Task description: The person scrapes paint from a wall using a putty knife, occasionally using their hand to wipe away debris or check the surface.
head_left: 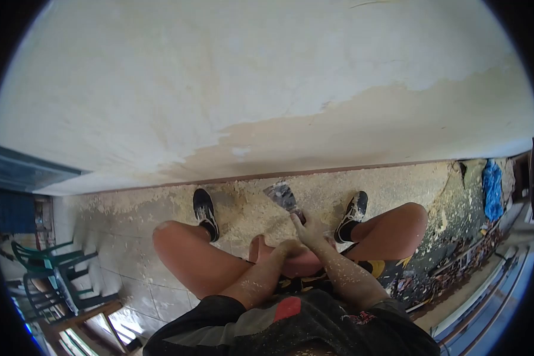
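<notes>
My right hand [308, 230] is wrapped round the handle of a scraper [283, 196], whose wide, smeared blade points up and left over the littered floor. Close beside it, my left hand [288, 248] rests low between my knees near a pinkish-red object [304, 263]; its fingers are mostly hidden, so what it holds is unclear. Pale flakes cover both forearms. In front stands a wall [190, 71] with whitish coating above and a bare beige patch [362, 124] along its lower part.
Pale flakes lie across the tiled floor [137, 237] around my shoes. Green plastic chairs [65, 270] and a wooden frame [92, 314] stand at the lower left. At the right are a blue plastic bag [492, 188], debris [466, 261] and metal rails [498, 296].
</notes>
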The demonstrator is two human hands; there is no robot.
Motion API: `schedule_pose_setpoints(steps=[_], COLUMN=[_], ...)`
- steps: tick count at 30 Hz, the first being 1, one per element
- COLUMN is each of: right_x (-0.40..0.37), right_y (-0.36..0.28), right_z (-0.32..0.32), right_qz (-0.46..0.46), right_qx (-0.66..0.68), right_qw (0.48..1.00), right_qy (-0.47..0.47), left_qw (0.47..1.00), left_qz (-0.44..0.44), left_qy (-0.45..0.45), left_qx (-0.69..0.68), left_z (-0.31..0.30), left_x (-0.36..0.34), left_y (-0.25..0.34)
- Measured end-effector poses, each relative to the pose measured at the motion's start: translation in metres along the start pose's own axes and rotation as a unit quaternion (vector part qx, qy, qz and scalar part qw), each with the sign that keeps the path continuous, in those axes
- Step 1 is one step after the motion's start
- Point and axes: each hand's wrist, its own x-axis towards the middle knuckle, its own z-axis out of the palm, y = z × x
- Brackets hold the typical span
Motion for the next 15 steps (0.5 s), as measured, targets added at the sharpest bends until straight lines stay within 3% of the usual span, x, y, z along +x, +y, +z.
schedule_pose_setpoints(steps=[2, 4, 6, 7, 8, 9, 11, 13, 15], right_x=[0.0, 0.029, 0.013, 0.007, 0.005, 0.005, 0.002, -0.001, 0.007], right_y=[0.01, -0.007, -0.013, -0.016, -0.018, -0.023, -0.04, -0.058, -0.057], right_z=[0.008, 0.015, 0.034, 0.041, 0.046, 0.052, 0.059, 0.054, 0.066], right_qz=[-0.033, -0.09, -0.033, -0.036, -0.05, -0.061, -0.077, 0.012, 0.023], right_qx=[-0.02, -0.02, 0.147, 0.154, 0.185, 0.218, 0.26, 0.241, 0.263], right_qw=[0.999, 0.996, 0.988, 0.987, 0.981, 0.973, 0.962, 0.968, 0.961], right_qy=[-0.009, -0.001, 0.023, 0.015, 0.021, 0.031, 0.022, -0.065, -0.078], left_qw=[0.997, 0.924, 0.847, 0.797, 0.659, 0.469, 0.39, 0.424, 0.452], left_qz=[0.019, 0.033, 0.019, -0.046, 0.043, 0.133, 0.298, 0.311, 0.336], left_qy=[0.074, 0.366, 0.486, 0.546, 0.568, 0.541, 0.514, 0.513, 0.509], left_qx=[-0.021, -0.109, -0.213, -0.255, -0.492, -0.685, -0.704, -0.679, -0.651], left_z=[0.0, 0.039, -0.06, -0.083, -0.107, -0.128, -0.16, -0.167, -0.171], left_x=[0.026, 0.111, -0.075, -0.1, -0.121, -0.145, -0.211, -0.238, -0.237], left_y=[-0.005, -0.07, 0.004, 0.001, 0.0, 0.002, 0.036, 0.058, 0.055])
